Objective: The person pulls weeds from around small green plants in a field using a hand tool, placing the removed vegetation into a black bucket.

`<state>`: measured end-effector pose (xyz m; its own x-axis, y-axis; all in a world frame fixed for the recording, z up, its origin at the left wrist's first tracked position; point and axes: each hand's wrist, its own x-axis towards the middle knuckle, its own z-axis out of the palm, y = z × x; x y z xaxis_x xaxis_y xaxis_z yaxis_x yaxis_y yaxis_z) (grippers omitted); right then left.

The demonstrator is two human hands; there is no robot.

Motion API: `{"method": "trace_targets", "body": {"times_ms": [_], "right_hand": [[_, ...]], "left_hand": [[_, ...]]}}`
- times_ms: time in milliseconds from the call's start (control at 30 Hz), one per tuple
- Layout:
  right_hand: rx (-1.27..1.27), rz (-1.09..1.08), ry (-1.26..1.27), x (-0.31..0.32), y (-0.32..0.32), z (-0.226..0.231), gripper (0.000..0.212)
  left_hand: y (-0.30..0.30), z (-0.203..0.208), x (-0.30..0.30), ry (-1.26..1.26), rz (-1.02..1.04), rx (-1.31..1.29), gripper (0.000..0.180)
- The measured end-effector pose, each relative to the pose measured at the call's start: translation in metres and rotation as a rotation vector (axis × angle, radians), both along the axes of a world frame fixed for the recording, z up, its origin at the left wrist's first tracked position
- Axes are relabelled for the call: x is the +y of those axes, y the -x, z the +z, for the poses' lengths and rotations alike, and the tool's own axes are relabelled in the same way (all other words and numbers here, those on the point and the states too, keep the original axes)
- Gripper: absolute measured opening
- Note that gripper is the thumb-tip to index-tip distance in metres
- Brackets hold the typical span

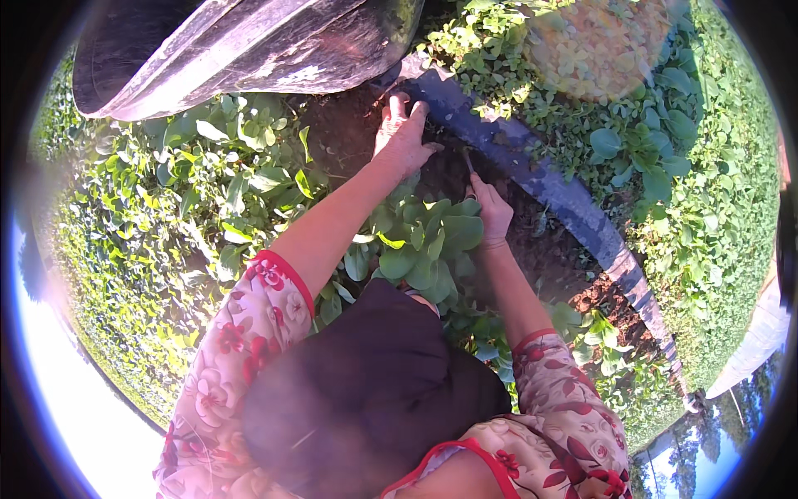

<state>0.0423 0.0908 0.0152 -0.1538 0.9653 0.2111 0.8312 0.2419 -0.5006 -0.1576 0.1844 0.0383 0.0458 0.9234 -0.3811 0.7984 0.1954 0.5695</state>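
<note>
Head view: left hand (402,137), fingers spread, seemingly empty, rests at soil (332,137), presumably for support; right hand (492,209) grips thin tool (468,160), likely for close control

No writing readable — none anywhere.

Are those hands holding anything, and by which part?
The right hand grips a thin tool by its near end; the left hand holds nothing visible.

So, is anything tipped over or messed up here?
Yes: the big, dark plastic tub at the upper left seems tipped sideways instead of standing upright, with pale scuffs outside. The long, flat, dark plastic strip looks patchy, perhaps from dirt.
</note>
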Motion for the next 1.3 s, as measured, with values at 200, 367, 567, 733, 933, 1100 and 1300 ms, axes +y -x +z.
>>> {"method": "trace_targets", "body": {"times_ms": [200,367,567,733,933,1100,1300], "right_hand": [[-0.141,0.037,0.01,-0.011,0.009,0.019,0.03],[-0.066,0.159,0.077,-0.023,0.006,0.047,0.031],[-0.053,0.003,0.1,-0.036,-0.009,0.072,0.029],[-0.014,-0.072,0.047,-0.027,-0.016,0.057,0.023],[-0.093,0.104,-0.004,0.011,0.02,0.045,0.029],[-0.1,0.24,0.035,0.007,0.006,0.069,0.029],[0.042,0.376,0.314,0.02,-0.002,0.109,0.035]], "left_hand": [[-0.016,0.004,-0.023,-0.18,-0.129,0.01,0.049],[0.004,-0.028,-0.037,-0.343,-0.233,-0.114,0.019],[0.023,-0.006,-0.035,-0.182,0.245,-0.337,0.01],[0.035,0.021,0.002,-0.04,0.312,-0.25,0.012],[0.002,-0.02,0.011,0.15,0.195,-0.087,0.031],[0.027,0.009,0.02,0.116,0.352,-0.263,0.024],[0.07,0.04,-0.022,0.232,0.203,-0.064,0.061]]}}
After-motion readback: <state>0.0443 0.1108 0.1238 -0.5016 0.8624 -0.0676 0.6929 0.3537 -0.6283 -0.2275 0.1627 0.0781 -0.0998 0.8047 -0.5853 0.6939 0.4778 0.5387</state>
